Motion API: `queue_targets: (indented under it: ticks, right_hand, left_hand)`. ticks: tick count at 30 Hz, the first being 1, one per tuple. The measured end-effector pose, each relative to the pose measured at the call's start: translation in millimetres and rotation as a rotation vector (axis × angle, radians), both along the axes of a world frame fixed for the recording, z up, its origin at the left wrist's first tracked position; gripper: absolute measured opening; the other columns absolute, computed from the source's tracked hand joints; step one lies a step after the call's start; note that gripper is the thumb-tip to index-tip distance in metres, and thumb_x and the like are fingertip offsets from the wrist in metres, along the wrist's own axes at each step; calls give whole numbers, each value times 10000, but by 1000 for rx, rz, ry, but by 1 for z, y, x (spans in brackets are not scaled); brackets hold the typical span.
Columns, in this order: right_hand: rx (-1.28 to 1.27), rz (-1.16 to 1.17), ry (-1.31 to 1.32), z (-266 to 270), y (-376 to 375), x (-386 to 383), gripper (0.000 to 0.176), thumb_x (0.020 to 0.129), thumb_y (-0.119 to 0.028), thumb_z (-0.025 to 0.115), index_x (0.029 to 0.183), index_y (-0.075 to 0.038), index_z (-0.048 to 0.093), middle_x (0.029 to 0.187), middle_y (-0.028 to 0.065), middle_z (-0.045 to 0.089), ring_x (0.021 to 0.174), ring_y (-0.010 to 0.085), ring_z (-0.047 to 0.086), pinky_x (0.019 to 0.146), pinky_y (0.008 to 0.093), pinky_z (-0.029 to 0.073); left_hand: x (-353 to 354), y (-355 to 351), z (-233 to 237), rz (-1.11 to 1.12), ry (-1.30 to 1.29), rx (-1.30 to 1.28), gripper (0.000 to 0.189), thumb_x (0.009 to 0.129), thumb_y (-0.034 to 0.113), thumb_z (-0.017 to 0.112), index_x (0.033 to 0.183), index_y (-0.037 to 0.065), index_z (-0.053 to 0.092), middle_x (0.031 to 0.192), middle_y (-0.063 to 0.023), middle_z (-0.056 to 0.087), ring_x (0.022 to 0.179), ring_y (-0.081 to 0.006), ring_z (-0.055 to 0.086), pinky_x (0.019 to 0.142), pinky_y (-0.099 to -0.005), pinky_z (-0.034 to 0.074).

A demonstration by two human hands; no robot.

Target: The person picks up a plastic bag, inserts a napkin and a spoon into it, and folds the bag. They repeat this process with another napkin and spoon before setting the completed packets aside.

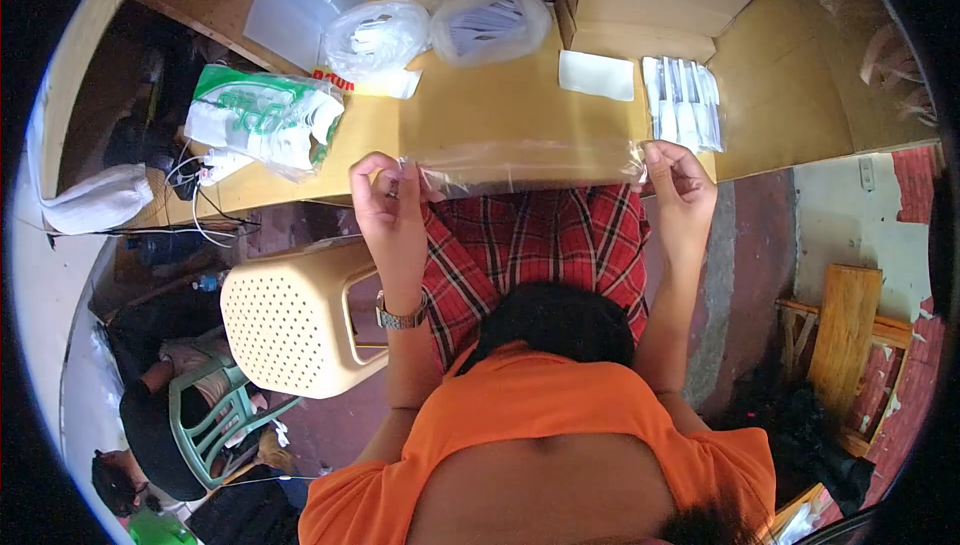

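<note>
A clear plastic strip or bag is stretched level over the front edge of the brown table. My left hand pinches its left end, with a watch on that wrist. Its right end is pinched between thumb and finger of my right hand. Just beyond my right hand lie several slim white packs in clear wrap, and beside them a white rectangular packet.
Bags of white pieces and a green-and-white plastic bag lie on the table's left part. Cardboard boxes stand at the back. A cream stool is at left; a person sits on a green chair.
</note>
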State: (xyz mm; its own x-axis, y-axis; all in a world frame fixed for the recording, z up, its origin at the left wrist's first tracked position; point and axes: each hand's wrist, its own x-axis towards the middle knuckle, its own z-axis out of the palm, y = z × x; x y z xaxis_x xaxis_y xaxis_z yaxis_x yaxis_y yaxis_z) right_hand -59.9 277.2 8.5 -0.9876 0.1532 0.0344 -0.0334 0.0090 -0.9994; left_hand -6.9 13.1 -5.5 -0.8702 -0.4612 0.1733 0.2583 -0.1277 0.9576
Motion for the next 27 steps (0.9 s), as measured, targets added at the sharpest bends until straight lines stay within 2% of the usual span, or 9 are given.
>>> queue_targets:
  ticks: [2, 5, 8, 11, 14, 17, 20, 27]
  right_hand:
    - [17, -28, -15, 2, 0, 1, 199, 879, -143, 644, 978, 29, 629, 795, 25, 643, 642, 59, 535, 597, 205, 449]
    - [-11, -24, 16, -3, 5, -1, 191, 880, -144, 644, 968, 25, 631, 783, 17, 634, 645, 58, 526, 601, 203, 434]
    - [-17, -24, 0, 2, 4, 0, 185, 880, -139, 645, 962, 26, 631, 787, 18, 635, 650, 56, 523, 599, 201, 425]
    - [-3, -6, 22, 3, 4, 1, 179, 878, -133, 646, 957, 27, 633, 792, 12, 635, 659, 51, 521, 603, 199, 424]
    - [38, -24, 38, 2, 4, 1, 175, 878, -131, 647, 953, 27, 636, 797, 6, 634, 663, 45, 517, 605, 193, 420]
    - [53, -64, 68, 7, 1, 2, 169, 880, -132, 646, 948, 22, 639, 784, -5, 624, 664, 39, 510, 605, 189, 415]
    - [52, -72, 86, 6, 3, 2, 167, 882, -134, 643, 948, 19, 640, 751, -10, 607, 653, 42, 509, 603, 189, 416]
    - [29, -20, 120, -1, 2, 0, 160, 892, -144, 627, 924, 13, 626, 701, 1, 585, 605, 56, 507, 565, 188, 408]
  left_hand:
    - [1, -2, 1, -45, -23, -96, 91, 916, -13, 499, 970, -9, 573, 783, -46, 607, 663, -84, 560, 620, -227, 494]
    - [4, -4, 5, -111, -122, -19, 117, 903, -35, 496, 945, -17, 603, 791, -35, 610, 675, -75, 559, 636, -213, 483]
    - [6, -5, 10, -89, -182, -92, 97, 882, -22, 554, 949, -32, 623, 864, -40, 626, 738, -86, 548, 700, -221, 458]
    - [4, 3, 16, -47, -157, -30, 123, 856, -34, 594, 975, -32, 625, 862, -42, 638, 729, -89, 575, 702, -209, 472]
    - [3, -1, 11, -14, -184, -90, 171, 828, -31, 645, 995, -26, 607, 801, -31, 637, 672, -86, 591, 618, -206, 496]
    - [3, 3, 16, 15, -83, -2, 250, 825, -26, 653, 1060, -25, 570, 771, -37, 634, 634, -92, 588, 587, -207, 493]
    - [4, 0, 14, 28, -104, 8, 321, 822, -18, 661, 1115, -19, 531, 755, -49, 629, 615, -91, 583, 578, -206, 488]
    - [8, -9, 10, -31, -216, -63, 62, 868, 52, 632, 861, -8, 620, 660, -20, 594, 580, -63, 544, 544, -190, 449]
